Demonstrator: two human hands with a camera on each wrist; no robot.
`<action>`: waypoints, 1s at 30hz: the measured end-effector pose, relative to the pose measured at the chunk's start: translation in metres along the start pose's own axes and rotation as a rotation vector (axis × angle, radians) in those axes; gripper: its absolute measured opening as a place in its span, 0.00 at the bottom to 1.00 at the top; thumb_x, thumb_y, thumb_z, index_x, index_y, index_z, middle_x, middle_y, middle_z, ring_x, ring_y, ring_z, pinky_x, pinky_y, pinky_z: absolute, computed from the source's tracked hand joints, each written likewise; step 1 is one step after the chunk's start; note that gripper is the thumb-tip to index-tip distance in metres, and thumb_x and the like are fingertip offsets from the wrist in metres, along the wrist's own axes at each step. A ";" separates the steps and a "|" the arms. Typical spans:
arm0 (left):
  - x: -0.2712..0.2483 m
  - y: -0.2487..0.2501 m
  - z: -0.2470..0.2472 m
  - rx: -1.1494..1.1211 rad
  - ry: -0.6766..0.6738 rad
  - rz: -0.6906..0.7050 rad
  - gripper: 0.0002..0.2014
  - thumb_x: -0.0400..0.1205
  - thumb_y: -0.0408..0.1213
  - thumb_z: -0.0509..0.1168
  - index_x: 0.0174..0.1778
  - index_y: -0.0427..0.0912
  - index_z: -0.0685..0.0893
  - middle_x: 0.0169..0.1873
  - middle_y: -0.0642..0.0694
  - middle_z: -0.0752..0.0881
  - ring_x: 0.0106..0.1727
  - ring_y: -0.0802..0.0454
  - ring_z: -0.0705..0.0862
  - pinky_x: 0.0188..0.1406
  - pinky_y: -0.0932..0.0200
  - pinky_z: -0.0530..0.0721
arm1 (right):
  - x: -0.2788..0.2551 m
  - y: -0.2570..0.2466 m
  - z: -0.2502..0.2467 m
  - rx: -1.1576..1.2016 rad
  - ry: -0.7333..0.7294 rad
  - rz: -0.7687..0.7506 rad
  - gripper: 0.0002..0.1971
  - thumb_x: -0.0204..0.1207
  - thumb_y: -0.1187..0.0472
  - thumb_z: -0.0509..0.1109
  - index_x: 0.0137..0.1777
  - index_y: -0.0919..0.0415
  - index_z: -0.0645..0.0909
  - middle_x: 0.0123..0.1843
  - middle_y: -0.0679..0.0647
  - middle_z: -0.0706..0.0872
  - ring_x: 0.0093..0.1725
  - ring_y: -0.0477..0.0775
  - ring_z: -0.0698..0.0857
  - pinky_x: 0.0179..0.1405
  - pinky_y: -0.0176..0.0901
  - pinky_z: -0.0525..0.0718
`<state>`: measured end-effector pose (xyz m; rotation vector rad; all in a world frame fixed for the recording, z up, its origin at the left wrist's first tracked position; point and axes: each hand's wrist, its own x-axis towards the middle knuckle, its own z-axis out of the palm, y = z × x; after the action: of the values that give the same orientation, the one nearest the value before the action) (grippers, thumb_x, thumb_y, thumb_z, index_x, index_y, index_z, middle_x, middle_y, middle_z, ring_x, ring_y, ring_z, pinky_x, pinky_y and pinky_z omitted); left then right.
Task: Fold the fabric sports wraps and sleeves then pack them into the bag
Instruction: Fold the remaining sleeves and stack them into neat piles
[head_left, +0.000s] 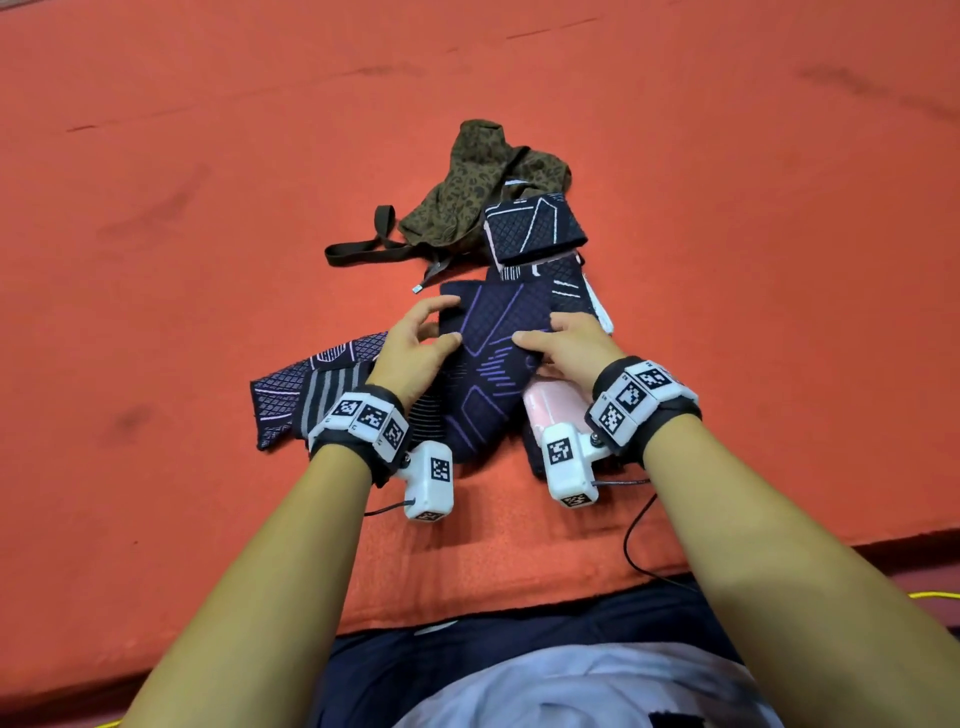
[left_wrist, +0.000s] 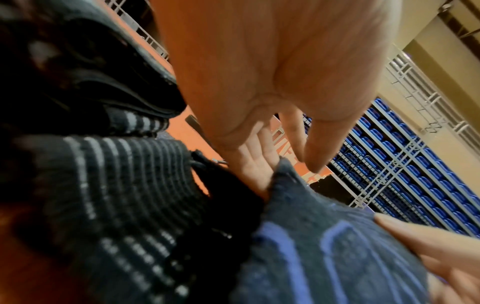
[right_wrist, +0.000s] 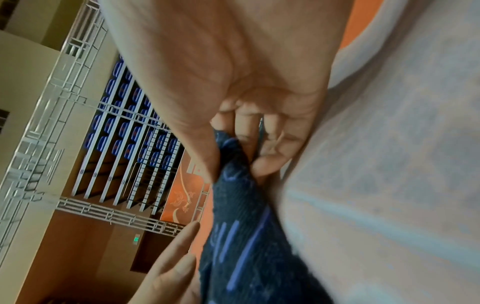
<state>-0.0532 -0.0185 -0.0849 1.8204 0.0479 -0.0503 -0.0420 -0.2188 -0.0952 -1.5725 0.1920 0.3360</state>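
On the orange mat (head_left: 208, 260) just in front of the person, a dark navy sleeve (head_left: 493, 358) with purple lines lies flat, and both hands work its far end. The left hand (head_left: 415, 348) has its fingers at the sleeve's left edge, thumb on top; the left wrist view shows fingers tucked under the cloth, so it seems to be pinching the edge, probably to keep that side lined up for the fold. The right hand (head_left: 566, 343) grips the right edge: in the right wrist view its thumb and curled fingers clamp a bunch of the navy cloth. Holding both edges at once looks like the way to turn the far end over evenly, so the fold seems to be just starting. Under the left wrist, a striped and diamond-patterned wrap (head_left: 306, 389) sprawls unfolded to the left, most likely waiting its turn. Beneath the right hand a pink piece (head_left: 550, 405) shows, partly hidden. Beyond the sleeve, a folded wrap with white lines (head_left: 535, 228) rests against the olive patterned bag (head_left: 467, 192), with another similar piece (head_left: 561, 286) just below it, presumably set near the bag for easy packing. The bag lies slumped, its dark strap (head_left: 363, 249) trailing left; nothing can be seen inside it.
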 end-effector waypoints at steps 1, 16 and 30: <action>-0.003 -0.001 0.001 -0.005 -0.025 -0.044 0.19 0.83 0.25 0.66 0.67 0.46 0.83 0.39 0.46 0.82 0.34 0.61 0.81 0.32 0.67 0.79 | 0.000 0.000 -0.003 0.025 0.011 0.003 0.08 0.77 0.68 0.75 0.54 0.68 0.85 0.48 0.63 0.89 0.39 0.53 0.87 0.34 0.38 0.85; -0.015 -0.007 -0.009 -0.301 0.036 -0.123 0.09 0.81 0.24 0.69 0.52 0.39 0.90 0.49 0.41 0.91 0.48 0.49 0.89 0.50 0.60 0.87 | -0.023 -0.007 -0.019 0.004 -0.041 -0.091 0.05 0.77 0.71 0.73 0.50 0.64 0.86 0.46 0.65 0.89 0.39 0.58 0.85 0.37 0.49 0.81; -0.014 0.006 -0.011 -0.209 0.129 -0.132 0.12 0.75 0.27 0.77 0.54 0.33 0.91 0.48 0.34 0.92 0.45 0.47 0.90 0.48 0.54 0.90 | -0.033 -0.024 -0.019 -0.194 -0.067 -0.194 0.18 0.79 0.72 0.72 0.66 0.58 0.80 0.43 0.54 0.86 0.27 0.44 0.83 0.19 0.34 0.76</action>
<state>-0.0670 -0.0093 -0.0758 1.6076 0.2561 -0.0198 -0.0636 -0.2401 -0.0611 -1.7524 -0.0471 0.2604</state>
